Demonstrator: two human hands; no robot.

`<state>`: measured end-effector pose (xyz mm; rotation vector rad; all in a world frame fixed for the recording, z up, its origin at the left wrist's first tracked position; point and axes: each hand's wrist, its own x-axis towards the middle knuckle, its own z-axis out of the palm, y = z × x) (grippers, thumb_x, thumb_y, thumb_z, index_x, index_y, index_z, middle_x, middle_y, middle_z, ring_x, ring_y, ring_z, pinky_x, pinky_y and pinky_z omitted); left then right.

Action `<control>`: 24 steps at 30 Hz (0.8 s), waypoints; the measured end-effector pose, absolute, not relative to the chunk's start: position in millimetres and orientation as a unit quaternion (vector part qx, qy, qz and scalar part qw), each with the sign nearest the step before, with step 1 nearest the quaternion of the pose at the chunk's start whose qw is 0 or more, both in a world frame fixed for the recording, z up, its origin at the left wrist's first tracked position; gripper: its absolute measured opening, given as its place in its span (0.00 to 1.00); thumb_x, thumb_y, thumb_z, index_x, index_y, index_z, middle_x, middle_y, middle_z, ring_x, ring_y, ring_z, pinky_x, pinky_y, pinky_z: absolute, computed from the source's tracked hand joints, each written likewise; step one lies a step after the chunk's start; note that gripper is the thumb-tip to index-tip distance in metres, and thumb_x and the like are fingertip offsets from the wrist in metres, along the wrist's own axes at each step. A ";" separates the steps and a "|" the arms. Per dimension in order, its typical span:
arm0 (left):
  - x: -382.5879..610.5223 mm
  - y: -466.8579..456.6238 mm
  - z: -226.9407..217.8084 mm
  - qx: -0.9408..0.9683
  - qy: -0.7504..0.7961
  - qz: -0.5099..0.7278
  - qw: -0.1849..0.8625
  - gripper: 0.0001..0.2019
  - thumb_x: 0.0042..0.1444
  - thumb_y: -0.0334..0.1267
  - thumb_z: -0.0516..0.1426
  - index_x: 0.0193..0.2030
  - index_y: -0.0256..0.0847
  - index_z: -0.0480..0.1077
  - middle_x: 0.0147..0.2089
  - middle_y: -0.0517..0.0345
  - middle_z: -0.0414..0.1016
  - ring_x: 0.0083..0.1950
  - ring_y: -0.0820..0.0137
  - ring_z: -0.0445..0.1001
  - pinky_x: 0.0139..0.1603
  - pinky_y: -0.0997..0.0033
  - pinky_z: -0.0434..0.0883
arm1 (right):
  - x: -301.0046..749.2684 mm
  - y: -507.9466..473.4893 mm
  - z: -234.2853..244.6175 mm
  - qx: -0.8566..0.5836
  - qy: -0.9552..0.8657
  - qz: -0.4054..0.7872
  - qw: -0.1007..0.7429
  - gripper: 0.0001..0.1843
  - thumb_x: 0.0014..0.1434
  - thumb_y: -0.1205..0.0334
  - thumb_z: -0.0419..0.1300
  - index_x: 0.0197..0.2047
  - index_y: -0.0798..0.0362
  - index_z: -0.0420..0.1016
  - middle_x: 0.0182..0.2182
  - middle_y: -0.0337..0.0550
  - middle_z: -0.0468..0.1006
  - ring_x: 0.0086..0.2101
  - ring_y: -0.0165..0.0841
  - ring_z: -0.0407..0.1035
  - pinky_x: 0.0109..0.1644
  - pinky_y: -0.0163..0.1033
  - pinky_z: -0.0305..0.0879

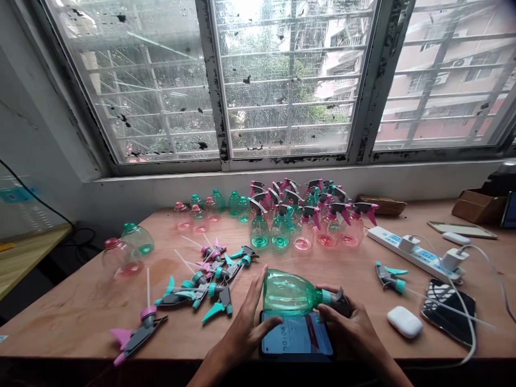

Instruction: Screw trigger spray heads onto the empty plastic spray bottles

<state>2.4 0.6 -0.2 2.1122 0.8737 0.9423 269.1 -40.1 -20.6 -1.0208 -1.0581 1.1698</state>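
Observation:
A clear green spray bottle (289, 293) lies sideways between my two hands, above a phone with a lit screen (292, 338). My left hand (248, 322) cups its base end, the thumb stretched below it. At the other end my right hand (350, 321) grips the dark grey and teal spray head (336, 301), which sits on the bottle's neck. Part of that head is hidden by the fingers. To the left lies a pile of loose trigger spray heads (212, 274) in pink, teal and grey. A single pink and grey spray head (141, 330) rests nearer the front edge.
Several bottles with spray heads (302, 231) stand in rows at the back. Bottles without heads, such as a green one (139, 239), stand left. On the right are a power strip (415, 252), a teal spray head (391, 278), a white case (405, 321) and a dark phone (449, 309).

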 end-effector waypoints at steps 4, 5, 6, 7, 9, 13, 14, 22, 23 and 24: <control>2.1 3.1 -7.3 0.813 0.322 0.384 0.296 0.35 0.68 0.41 0.54 0.75 0.56 0.40 0.78 0.55 0.41 0.77 0.55 0.43 0.75 0.49 0.49 | 265.9 -41.9 -17.9 -0.425 -0.432 0.531 0.592 0.21 0.51 0.52 0.73 0.47 0.50 0.79 0.31 0.42 0.86 0.33 0.40 0.80 0.37 0.39 0.75; 1.8 3.0 -8.5 0.811 0.325 0.387 0.295 0.35 0.68 0.41 0.54 0.75 0.56 0.40 0.78 0.55 0.42 0.77 0.54 0.44 0.74 0.49 0.50 | 265.3 -42.5 -17.6 -0.422 -0.429 0.534 0.594 0.21 0.51 0.52 0.74 0.47 0.50 0.79 0.30 0.41 0.85 0.32 0.40 0.79 0.37 0.38 0.74; 1.6 2.4 -8.8 0.808 0.331 0.386 0.297 0.36 0.67 0.42 0.56 0.75 0.56 0.39 0.78 0.54 0.43 0.77 0.54 0.44 0.74 0.48 0.50 | 264.9 -43.2 -17.4 -0.423 -0.431 0.532 0.594 0.22 0.51 0.52 0.74 0.47 0.50 0.80 0.29 0.41 0.85 0.31 0.39 0.79 0.36 0.38 0.74; 1.4 1.5 -8.0 0.804 0.339 0.383 0.304 0.40 0.65 0.43 0.58 0.76 0.54 0.38 0.78 0.53 0.43 0.77 0.52 0.44 0.74 0.47 0.50 | 264.7 -43.8 -17.2 -0.426 -0.436 0.525 0.594 0.22 0.50 0.52 0.74 0.47 0.51 0.80 0.28 0.40 0.84 0.30 0.38 0.78 0.34 0.37 0.73; 1.3 -0.1 -4.1 0.796 0.352 0.374 0.321 0.45 0.62 0.46 0.62 0.76 0.52 0.36 0.78 0.50 0.44 0.77 0.50 0.44 0.74 0.46 0.50 | 264.9 -44.7 -16.7 -0.438 -0.453 0.510 0.585 0.22 0.50 0.52 0.74 0.46 0.52 0.80 0.24 0.37 0.81 0.26 0.35 0.75 0.31 0.35 0.71; 2.0 1.0 0.8 0.801 0.337 0.380 0.318 0.41 0.64 0.46 0.59 0.76 0.51 0.39 0.77 0.50 0.44 0.77 0.51 0.44 0.74 0.48 0.50 | 267.0 -44.2 -15.8 -0.457 -0.471 0.489 0.575 0.23 0.50 0.52 0.73 0.46 0.54 0.81 0.22 0.36 0.79 0.24 0.34 0.72 0.28 0.35 0.69; 2.1 2.0 -0.4 0.805 0.330 0.382 0.311 0.39 0.65 0.45 0.58 0.76 0.51 0.40 0.78 0.51 0.44 0.77 0.52 0.43 0.75 0.50 0.50 | 267.9 -43.6 -15.9 -0.459 -0.471 0.485 0.576 0.23 0.50 0.52 0.73 0.47 0.54 0.81 0.23 0.37 0.79 0.25 0.35 0.73 0.29 0.36 0.70; -0.9 0.4 -5.3 0.795 0.346 0.388 0.311 0.43 0.59 0.48 0.64 0.75 0.51 0.45 0.76 0.48 0.50 0.76 0.49 0.48 0.73 0.46 0.52 | 273.8 -41.1 -21.4 -0.449 -0.491 0.482 0.571 0.19 0.53 0.52 0.71 0.45 0.54 0.80 0.28 0.39 0.82 0.29 0.38 0.75 0.34 0.37 0.72; -0.7 -0.2 -3.0 0.794 0.345 0.388 0.316 0.43 0.59 0.48 0.64 0.75 0.50 0.44 0.76 0.48 0.49 0.76 0.50 0.48 0.73 0.47 0.52 | 274.0 -40.9 -22.1 -0.448 -0.490 0.484 0.570 0.19 0.53 0.52 0.71 0.46 0.53 0.80 0.28 0.39 0.82 0.29 0.37 0.75 0.33 0.37 0.72; -0.3 -0.4 -0.8 0.796 0.341 0.387 0.317 0.42 0.61 0.48 0.62 0.75 0.50 0.44 0.76 0.48 0.49 0.76 0.50 0.47 0.74 0.48 0.52 | 274.3 -40.7 -22.7 -0.447 -0.489 0.484 0.571 0.20 0.53 0.52 0.71 0.46 0.53 0.80 0.28 0.39 0.82 0.29 0.37 0.75 0.34 0.37 0.72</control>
